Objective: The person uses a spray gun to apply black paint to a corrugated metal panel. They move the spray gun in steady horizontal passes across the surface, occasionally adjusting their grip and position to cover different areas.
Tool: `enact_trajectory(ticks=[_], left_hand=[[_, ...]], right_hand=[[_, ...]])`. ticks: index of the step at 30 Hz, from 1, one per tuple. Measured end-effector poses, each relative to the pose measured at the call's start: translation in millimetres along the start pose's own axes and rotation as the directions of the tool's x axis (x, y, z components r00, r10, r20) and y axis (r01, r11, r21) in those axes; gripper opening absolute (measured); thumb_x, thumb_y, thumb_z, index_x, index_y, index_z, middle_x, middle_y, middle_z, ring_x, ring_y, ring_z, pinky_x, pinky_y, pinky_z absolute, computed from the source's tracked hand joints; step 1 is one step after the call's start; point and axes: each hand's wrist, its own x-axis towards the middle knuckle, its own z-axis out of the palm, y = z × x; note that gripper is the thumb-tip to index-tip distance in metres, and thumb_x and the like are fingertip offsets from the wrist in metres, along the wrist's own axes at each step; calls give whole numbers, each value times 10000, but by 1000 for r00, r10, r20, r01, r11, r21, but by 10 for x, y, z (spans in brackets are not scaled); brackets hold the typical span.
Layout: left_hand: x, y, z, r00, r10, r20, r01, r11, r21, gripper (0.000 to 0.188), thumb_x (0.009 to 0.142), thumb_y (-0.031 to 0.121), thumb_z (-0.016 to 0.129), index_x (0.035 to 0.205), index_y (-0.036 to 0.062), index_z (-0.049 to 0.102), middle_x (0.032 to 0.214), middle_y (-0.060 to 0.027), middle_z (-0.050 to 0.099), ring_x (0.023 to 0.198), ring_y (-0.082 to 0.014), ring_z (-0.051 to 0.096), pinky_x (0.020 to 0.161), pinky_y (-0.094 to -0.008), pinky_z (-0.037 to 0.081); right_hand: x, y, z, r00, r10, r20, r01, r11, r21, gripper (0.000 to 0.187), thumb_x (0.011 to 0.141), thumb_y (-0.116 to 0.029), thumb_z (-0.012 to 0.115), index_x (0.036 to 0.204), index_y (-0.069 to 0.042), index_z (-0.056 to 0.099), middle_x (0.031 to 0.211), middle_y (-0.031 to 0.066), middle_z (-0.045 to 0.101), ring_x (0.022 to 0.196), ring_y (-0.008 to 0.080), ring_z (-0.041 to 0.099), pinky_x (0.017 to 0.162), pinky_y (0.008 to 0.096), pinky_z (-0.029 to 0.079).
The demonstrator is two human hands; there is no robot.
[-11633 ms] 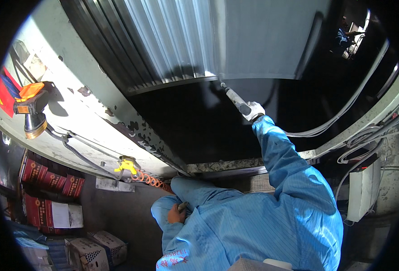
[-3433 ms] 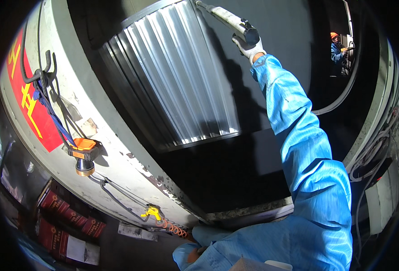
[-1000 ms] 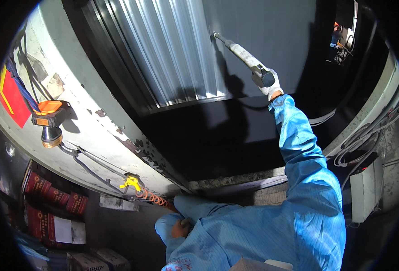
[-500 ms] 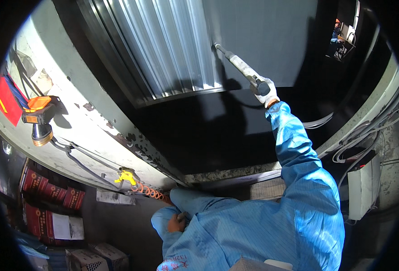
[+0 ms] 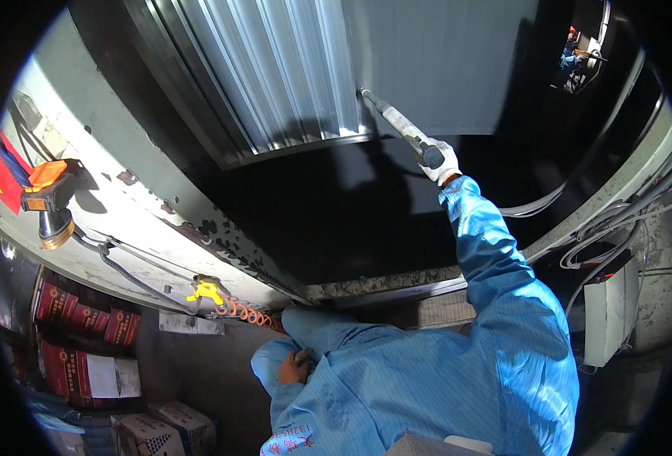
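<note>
My right hand [image 5: 441, 161], in a white glove, is wrapped round the handle of a long, pale spray gun [image 5: 406, 125]. The gun points up and to the left. Its round tip [image 5: 365, 93] is at the border between a ribbed, shiny metal panel [image 5: 275, 68] and a smooth grey panel [image 5: 442, 68]; I cannot tell whether it touches. My left hand [image 5: 295, 368] is bare and rests by my thigh, low in the view. Its fingers look curled in, and whatever they may hold is hidden.
A pale, chipped frame [image 5: 146, 144] borders the dark opening. On its left hang an orange-and-black lamp [image 5: 51, 194] and a yellow air gun [image 5: 207, 291] with a coiled orange hose [image 5: 248, 313]. Red boxes [image 5: 66, 368] stand lower left. Cables [image 5: 537, 204] and a white box [image 5: 611, 315] lie right.
The spray gun's tip has moved down along the panel border, toward the panel's lower edge, with my right hand. My left hand stays by my thigh. The whole view has shifted slightly.
</note>
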Motion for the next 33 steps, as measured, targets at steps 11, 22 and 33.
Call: enact_trajectory(ticks=[11,22,33], left_hand=[[17,-71,29,1000,27,-4,-27,998,-48,419,825,357,713,1129,81,628,1014,-220,703,927,-434,661,786,-501,528],[68,-85,28,998,-17,59,17,1000,4,429,805,307,737,1168,105,631,1075,-199,702,994,-411,659,837,-483,528],[64,-94,60,998,-27,48,30,998,-47,408,781,272,748,1137,103,640,1052,-195,705,966,-414,662,820,-481,530]], right_hand=[[-150,154,543,986,105,133,-94,992,-83,245,745,-248,742,918,-88,675,914,166,704,924,389,664,844,459,534],[-236,431,1166,968,124,216,-90,983,-163,234,818,-296,635,928,-99,698,921,173,716,902,367,685,831,462,550],[-598,21,747,959,228,166,-253,957,146,505,816,-556,659,996,-84,661,942,175,719,931,376,684,824,443,532]])
